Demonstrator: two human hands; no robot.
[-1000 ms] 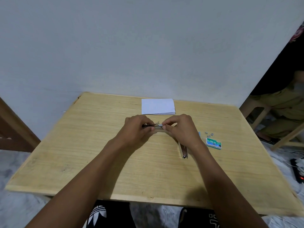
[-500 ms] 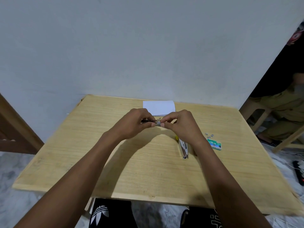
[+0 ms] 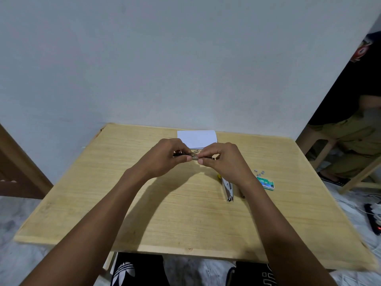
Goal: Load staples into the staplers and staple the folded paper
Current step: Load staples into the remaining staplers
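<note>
Above the middle of the wooden table (image 3: 165, 219), both my hands hold a small dark and silver stapler (image 3: 194, 155). My left hand (image 3: 165, 157) grips its left end and my right hand (image 3: 224, 162) pinches its right end. Most of that stapler is hidden by my fingers. The folded white paper (image 3: 196, 138) lies flat behind my hands near the wall. A second metal stapler (image 3: 227, 188) with a yellow end lies on the table under my right wrist. A green staple box (image 3: 266, 183) sits to its right, with loose staple pieces (image 3: 260, 172) just behind it.
A white wall stands right behind the table. A person sits on a wooden stool (image 3: 321, 145) at the right. A power strip (image 3: 373, 219) with cables lies on the floor at the far right. A brown wooden panel (image 3: 18, 172) is at the left.
My hands have kept their hold on the small stapler and have lifted slightly toward the paper. The camera has tilted a little; nothing on the table has moved.
</note>
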